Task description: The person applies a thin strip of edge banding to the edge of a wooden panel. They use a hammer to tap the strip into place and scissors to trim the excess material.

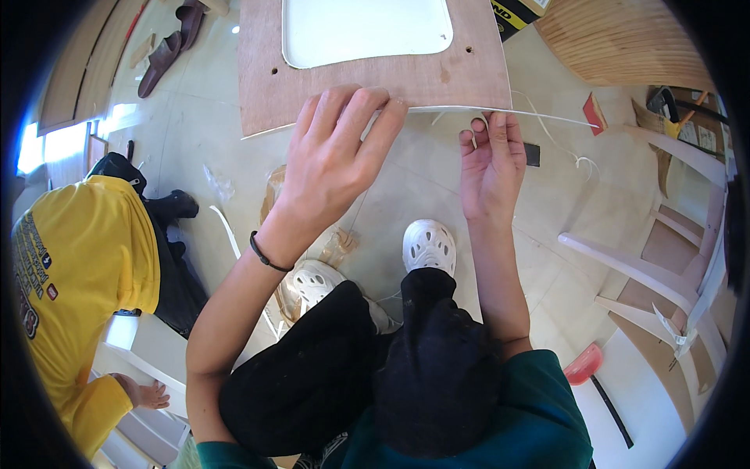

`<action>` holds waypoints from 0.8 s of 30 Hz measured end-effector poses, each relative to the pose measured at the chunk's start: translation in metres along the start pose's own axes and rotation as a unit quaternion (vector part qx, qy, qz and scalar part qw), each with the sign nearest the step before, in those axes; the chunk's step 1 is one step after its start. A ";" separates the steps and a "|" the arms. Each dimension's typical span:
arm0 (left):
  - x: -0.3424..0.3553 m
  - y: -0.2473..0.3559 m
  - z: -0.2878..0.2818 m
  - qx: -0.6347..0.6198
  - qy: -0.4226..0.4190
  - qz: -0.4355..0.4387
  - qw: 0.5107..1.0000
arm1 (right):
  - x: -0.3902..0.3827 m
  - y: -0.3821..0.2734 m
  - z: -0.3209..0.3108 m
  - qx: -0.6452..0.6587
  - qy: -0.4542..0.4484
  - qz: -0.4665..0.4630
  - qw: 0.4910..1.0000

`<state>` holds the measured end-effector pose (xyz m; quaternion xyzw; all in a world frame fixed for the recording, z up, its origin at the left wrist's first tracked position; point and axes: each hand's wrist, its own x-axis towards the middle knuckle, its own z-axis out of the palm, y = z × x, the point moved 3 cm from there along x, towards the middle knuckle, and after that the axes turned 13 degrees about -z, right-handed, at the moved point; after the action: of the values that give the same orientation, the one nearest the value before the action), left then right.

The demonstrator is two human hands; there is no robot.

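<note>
Right fingers (500,134) pinching white strip (555,118), left fingers (355,111) on board (426,83) — yellow-black carton (509,14) nearby

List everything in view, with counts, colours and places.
Panel: 1, brown, top centre
Rounded patch: 1, white, on the panel
Strip: 1, white, along the panel's near edge
Box: 1, black and yellow, at the panel's right
Slippers: 2, brown, upper left
Wooden piece: 1, tan, upper right
Small wedge: 1, red, upper right
Cord: 1, off-white, floor at right
Chair-like frame: at least 1, pale, right
Tool: 1, red and black, lower right
Floor scraps: several, brown and white, left of centre
Co-worker: 1, yellow top, left
Shoes: 2, white, below centre
Trousers: 1 pair, black, bottom centre
Left hand: 1, bare, on the panel's near edge
Right hand: 1, bare, pinching the strip
</note>
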<state>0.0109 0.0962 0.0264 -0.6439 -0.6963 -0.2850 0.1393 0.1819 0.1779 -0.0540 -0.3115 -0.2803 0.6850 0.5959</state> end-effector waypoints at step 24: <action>-0.010 -0.006 0.007 0.003 0.122 0.038 0.992 | -0.025 0.026 0.032 -0.030 -0.058 0.051 0.997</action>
<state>0.0079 0.0919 0.0138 -0.6300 -0.6498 -0.3537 0.2359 0.1431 0.1494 -0.0505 -0.3027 -0.3186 0.7225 0.5337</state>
